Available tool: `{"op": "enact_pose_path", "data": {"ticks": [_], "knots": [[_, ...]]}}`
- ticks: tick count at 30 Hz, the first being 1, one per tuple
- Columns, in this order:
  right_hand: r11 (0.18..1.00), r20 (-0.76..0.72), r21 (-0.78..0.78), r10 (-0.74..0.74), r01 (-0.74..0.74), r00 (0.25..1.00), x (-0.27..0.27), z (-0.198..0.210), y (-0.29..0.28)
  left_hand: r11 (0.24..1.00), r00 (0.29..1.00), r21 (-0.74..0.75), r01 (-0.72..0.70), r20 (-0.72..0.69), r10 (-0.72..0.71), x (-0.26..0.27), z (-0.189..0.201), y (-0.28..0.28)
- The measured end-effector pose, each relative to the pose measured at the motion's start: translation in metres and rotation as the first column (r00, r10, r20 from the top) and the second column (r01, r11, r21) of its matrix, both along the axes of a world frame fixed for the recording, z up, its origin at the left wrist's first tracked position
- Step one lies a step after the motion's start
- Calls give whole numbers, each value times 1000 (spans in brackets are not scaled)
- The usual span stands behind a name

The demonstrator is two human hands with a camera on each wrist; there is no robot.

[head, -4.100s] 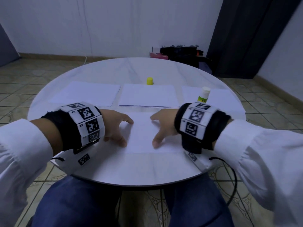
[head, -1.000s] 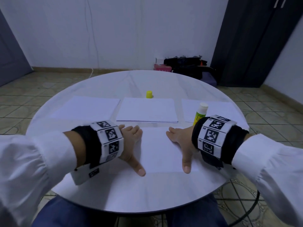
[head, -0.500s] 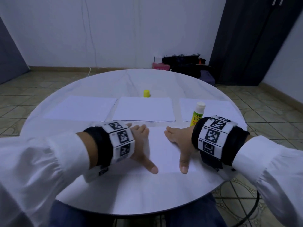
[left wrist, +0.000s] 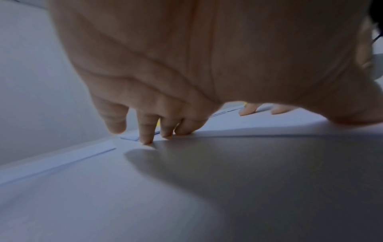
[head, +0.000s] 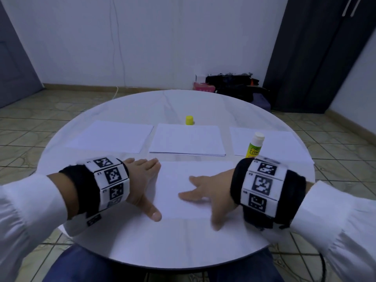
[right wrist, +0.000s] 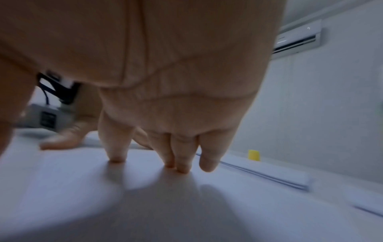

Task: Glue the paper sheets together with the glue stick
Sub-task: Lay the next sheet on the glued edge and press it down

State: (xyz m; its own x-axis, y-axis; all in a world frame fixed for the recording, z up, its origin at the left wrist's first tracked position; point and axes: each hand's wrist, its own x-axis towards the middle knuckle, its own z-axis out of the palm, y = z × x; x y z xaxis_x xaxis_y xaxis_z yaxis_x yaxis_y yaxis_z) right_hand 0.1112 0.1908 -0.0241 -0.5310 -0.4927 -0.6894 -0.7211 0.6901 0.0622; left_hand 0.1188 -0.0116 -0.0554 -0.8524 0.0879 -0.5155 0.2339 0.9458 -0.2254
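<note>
Seen from the head camera at a round white table (head: 126,247): both hands spread flat, gripping nothing. Left hand (head: 142,180) laid along the left edge of the nearest paper sheet (head: 183,180), fingers straight and pointing away, thumb stretched toward the sheet's near left corner. In the left wrist view, fingertips (left wrist: 146,139) down right at the sheet's edge where it meets the tabletop. Right hand (head: 207,192) resting on the right half of the same sheet, fingers splayed toward the middle, thumb reaching past the near edge onto the table. In the right wrist view, fingertips (right wrist: 116,158) pressed on the paper. Glue stick (head: 255,145) upright with its white top showing, just beyond the right wrist band, apart from the fingers and touched by neither hand, at the near left corner of the right-hand sheet (head: 284,145). Yellow cap (head: 189,120) upright well beyond both hands, just behind the far edge of the middle stack of sheets (head: 187,140). Another sheet (head: 112,136) flat at far left.
</note>
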Motion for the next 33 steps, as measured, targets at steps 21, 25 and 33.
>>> {"op": "enact_pose_path", "data": {"ticks": [21,25,33], "knots": [[998,-106,-61,12,-19,994,-32,-10,-26,1000,996,30,2,-87,0,5,-5,-3],[992,-81,1,-127,127,989,-38,-3,15,998,998,50,22,-53,-20,4,-4,-5],[972,-123,121,-189,203,974,-36,-3,46,998,997,46,52,-67,-49,3,0,-4]]}}
